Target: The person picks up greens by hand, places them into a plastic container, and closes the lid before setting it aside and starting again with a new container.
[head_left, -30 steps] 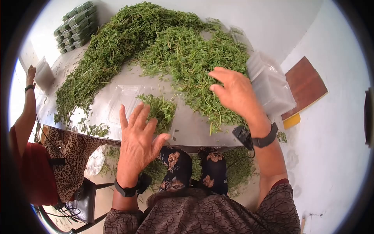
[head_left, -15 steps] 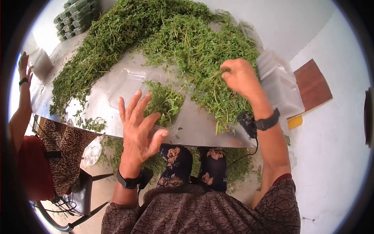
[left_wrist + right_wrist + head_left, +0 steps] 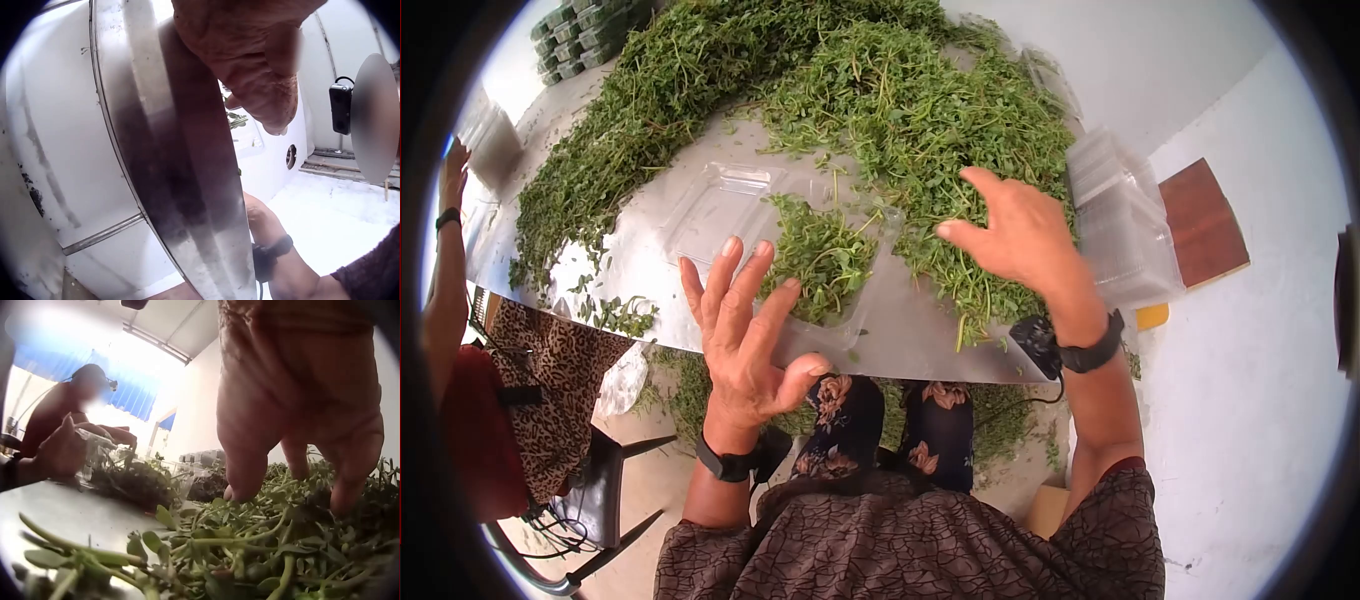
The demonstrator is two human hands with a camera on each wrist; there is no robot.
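An unlidded clear plastic container [image 3: 862, 318] lies on the metal table, greens [image 3: 820, 262] heaped in its near half and its other half flat to the left. Fingers spread, the left hand [image 3: 745, 340] is at the container's near left side; whether it touches is unclear. The right hand [image 3: 1025, 235] is over the near right part of a big pile of leafy stems [image 3: 900, 110], thumb and fingers apart, nothing seen between them. From the right wrist view, the right hand's [image 3: 300, 406] fingertips point down at the stems [image 3: 250, 550].
Nested empty clear containers [image 3: 1125, 240] stand at the right, by a red-brown board [image 3: 1205, 225]. Filled boxes [image 3: 580, 40] are stacked at the back left. Another person's arm [image 3: 445, 240] reaches in at the far left, near more clear containers [image 3: 490, 145]. Loose leaves [image 3: 622, 315] lie near the front edge.
The right hand's fingers, drawn together over the pile half a second ago, are now apart. The left hand has shifted slightly left, its fingers spread wider. The head view has moved a little.
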